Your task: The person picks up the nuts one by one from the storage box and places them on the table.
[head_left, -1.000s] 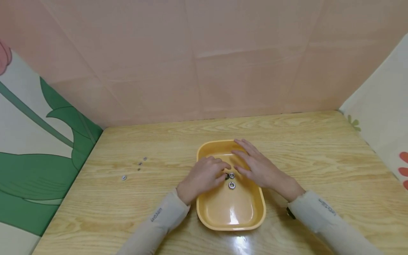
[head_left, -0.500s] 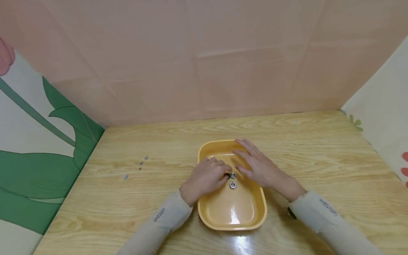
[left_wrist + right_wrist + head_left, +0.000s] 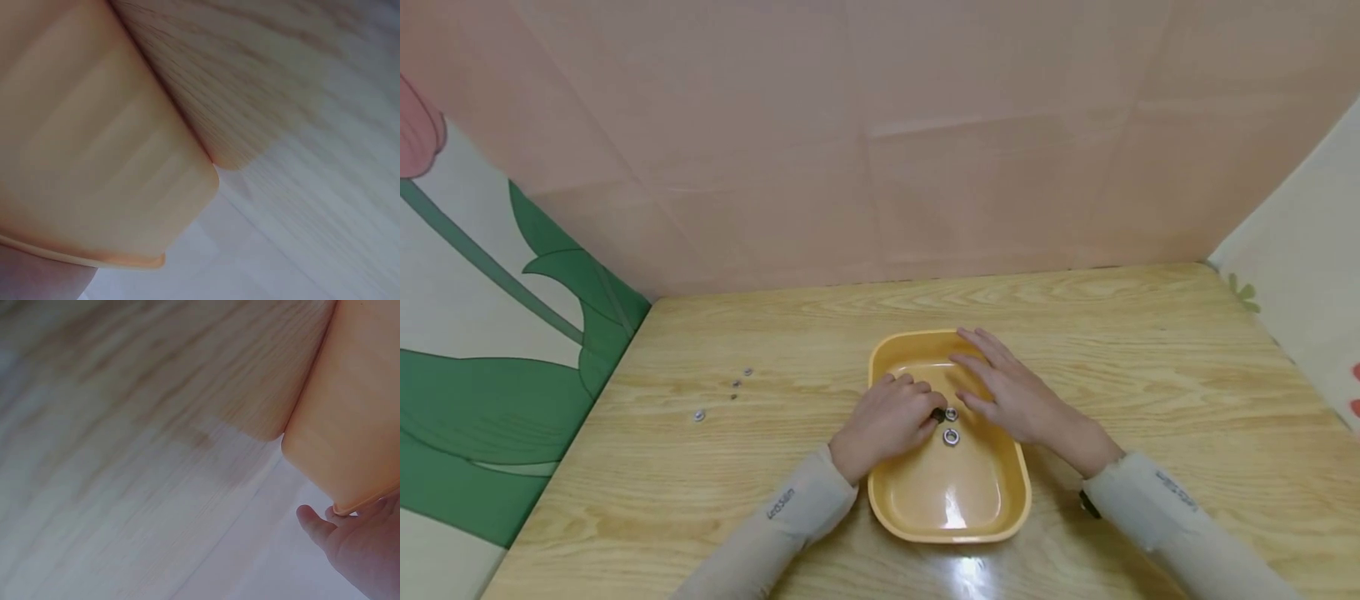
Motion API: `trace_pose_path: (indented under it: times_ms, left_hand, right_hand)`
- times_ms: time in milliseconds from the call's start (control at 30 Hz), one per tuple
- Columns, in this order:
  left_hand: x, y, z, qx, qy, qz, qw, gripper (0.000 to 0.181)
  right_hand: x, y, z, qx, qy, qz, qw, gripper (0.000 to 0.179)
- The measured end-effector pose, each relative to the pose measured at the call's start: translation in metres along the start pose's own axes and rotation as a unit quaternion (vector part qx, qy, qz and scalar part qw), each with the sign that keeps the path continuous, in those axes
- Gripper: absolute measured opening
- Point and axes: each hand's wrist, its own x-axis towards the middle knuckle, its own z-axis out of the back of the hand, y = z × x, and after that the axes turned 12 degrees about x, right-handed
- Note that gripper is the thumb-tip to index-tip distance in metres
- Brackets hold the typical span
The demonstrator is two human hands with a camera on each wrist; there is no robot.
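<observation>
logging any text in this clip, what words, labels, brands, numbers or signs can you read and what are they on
Left sleeve: dark lettering, perhaps "Ledslin", too blurred to be sure.
Right sleeve: dark lettering, too blurred to read.
Yellow tray: no text visible.
Silver nuts in the tray: too small to tell any markings.
No other readable words, numbers or signs.

Tray point(image 3: 917, 500) yellow-orange; nuts point(image 3: 946, 437) silvery; small piece point(image 3: 937, 414) black; table point(image 3: 1120, 350) tan, wood-grained; sleeves point(image 3: 1180, 537) beige (dark lettering point(image 3: 780, 504))
</observation>
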Motion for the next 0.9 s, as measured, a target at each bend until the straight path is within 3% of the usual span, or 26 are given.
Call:
trace_pose_path:
  times_ms: [667,900]
  left_hand:
    - [0.0004,0.0008,-0.0009,-0.009,0.002,-0.003,1.0000,0.012]
    - [-0.0001,0.0010,-0.0022,-0.012,-0.011,-0.003,0.9999,0.013]
  right_hand:
    - [0.0008,-0.0002,-0.0007,-0.003,-0.002,0.000,1.0000,0.049]
    - [0.0007,0.0007,-0.0001,-0.002,-0.004,0.004,1.0000,0.049]
